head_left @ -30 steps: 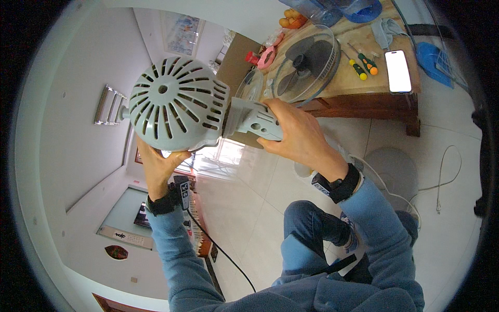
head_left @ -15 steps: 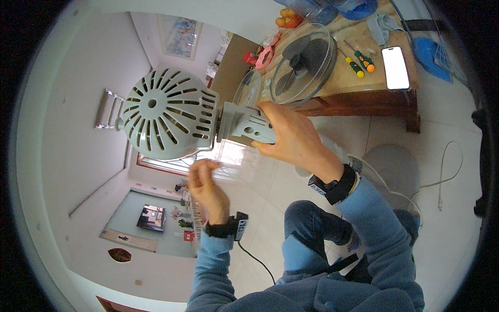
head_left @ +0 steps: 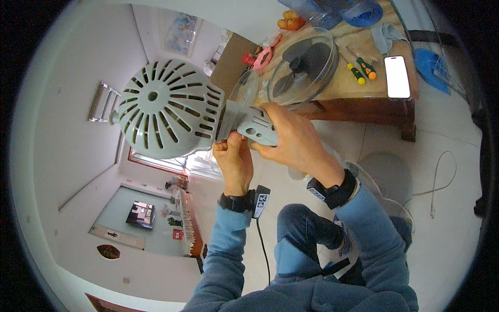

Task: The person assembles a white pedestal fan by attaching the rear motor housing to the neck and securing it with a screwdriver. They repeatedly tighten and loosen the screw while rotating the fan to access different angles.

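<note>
1. The grey fan housing [head_left: 169, 108] hangs in the air left of the table [head_left: 371, 107], its slotted dome facing up and leftward from both hands.
2. The right hand [head_left: 300, 139] grasps the neck [head_left: 260, 131], thumb below and fingers over it, right of the housing.
3. The left hand [head_left: 235, 165] has fingertips drawn together beneath the joint of housing and neck; whether they pinch anything I cannot tell.
4. By the table's front right corner lies a phone [head_left: 397, 78]; left of it, two screwdrivers [head_left: 367, 68].
</note>
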Action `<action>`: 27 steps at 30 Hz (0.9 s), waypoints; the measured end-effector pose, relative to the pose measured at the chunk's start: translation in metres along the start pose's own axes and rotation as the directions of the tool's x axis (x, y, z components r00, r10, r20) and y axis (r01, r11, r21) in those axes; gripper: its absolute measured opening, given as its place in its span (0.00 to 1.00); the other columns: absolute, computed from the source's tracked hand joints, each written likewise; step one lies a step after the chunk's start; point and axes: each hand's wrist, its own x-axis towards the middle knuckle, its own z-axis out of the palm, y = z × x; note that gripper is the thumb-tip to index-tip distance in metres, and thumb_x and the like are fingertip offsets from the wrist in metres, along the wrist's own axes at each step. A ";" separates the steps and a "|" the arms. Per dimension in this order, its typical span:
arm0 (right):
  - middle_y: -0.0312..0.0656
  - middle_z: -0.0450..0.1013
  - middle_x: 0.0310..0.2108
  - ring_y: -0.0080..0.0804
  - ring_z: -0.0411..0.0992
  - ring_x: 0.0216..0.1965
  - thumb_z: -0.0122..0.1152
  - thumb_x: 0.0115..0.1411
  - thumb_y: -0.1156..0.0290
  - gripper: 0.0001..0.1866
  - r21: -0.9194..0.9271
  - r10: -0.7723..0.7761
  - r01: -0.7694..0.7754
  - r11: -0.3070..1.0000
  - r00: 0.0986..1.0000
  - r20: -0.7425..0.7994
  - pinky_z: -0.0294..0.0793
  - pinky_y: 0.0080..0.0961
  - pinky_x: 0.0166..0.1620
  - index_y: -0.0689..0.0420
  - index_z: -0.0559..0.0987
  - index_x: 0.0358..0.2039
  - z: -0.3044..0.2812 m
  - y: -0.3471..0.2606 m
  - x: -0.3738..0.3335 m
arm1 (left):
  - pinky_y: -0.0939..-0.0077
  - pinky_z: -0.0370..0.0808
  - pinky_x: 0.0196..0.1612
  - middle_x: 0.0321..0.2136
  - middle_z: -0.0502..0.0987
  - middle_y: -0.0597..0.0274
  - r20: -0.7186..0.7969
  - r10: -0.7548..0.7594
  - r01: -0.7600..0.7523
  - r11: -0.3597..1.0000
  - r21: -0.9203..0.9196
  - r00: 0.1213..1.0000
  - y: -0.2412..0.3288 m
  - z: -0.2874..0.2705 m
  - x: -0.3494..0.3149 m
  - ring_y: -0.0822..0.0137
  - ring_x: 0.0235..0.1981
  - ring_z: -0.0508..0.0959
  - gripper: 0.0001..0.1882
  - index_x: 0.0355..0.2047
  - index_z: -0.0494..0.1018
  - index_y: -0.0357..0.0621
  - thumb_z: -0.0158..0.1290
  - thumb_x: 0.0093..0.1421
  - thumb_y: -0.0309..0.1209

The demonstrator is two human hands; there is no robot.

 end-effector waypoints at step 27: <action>0.50 0.73 0.32 0.51 0.73 0.36 0.67 0.44 0.63 0.24 0.069 -0.024 0.026 0.997 0.999 -0.027 0.72 0.40 0.36 0.59 0.69 0.39 -0.003 -0.003 0.000 | 0.71 0.71 0.50 0.42 0.75 0.63 0.110 -0.080 0.089 0.993 -0.082 0.991 -0.003 -0.016 0.002 0.68 0.44 0.74 0.21 0.46 0.70 0.40 0.61 0.53 0.30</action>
